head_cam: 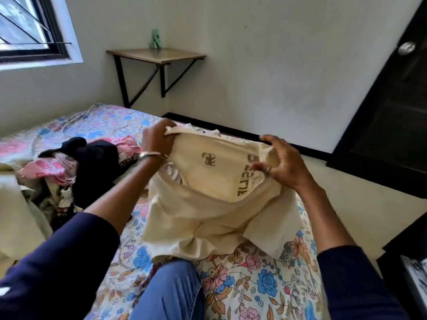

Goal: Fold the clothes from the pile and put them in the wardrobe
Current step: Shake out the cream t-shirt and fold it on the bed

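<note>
A person seated on a floral-sheeted bed lifts a cream printed T-shirt, left hand gripping its top edge, right hand pinching the other side; the clothes pile lies just left.

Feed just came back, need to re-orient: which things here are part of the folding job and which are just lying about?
Part of the job:
- cream T-shirt, held up over the bed
- left hand and right hand, both gripping its edge
- pile of unfolded clothes on the bed
- dark cabinet, possibly the wardrobe

Just lying about:
- wall shelf
- green figure on the shelf
- window
</note>
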{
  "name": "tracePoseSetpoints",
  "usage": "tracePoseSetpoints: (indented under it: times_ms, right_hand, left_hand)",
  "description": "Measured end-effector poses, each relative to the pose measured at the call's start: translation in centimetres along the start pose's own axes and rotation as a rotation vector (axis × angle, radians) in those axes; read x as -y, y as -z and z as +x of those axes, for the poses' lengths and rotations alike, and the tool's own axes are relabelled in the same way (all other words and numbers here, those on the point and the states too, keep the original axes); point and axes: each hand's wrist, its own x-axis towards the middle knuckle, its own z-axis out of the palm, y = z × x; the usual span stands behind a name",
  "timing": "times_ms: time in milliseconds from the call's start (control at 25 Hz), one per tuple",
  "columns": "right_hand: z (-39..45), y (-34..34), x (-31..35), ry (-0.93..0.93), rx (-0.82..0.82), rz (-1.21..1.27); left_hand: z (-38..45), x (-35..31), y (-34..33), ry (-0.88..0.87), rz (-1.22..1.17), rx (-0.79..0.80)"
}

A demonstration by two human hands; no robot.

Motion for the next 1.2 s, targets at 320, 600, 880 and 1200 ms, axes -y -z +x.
tracePoseSetpoints:
  times_ms: [320,600,880,1200]
  right_hand:
    - [0.1,1.5,1.1,-0.193,-0.518,-0.217]
    - [-0.2,5.7,2.7,-0.389,-0.533,0.074]
    - [2.9,4.4,2.1,-0.75,-0.372,-0.524]
    - [-4.3,-6.9,0.9,-0.749,0.146,0.914]
  left_hand:
    - [3.2,-1.9,4.6,0.194,0.235,0.043]
    - [-0.8,-2.2,6.0,0.731,-0.551,0.456]
    - [-1.3,-4.4,5.1,0.733,-0.497,0.638]
    - [-0.6,-6.4,3.2,0.949,-0.806,0.742]
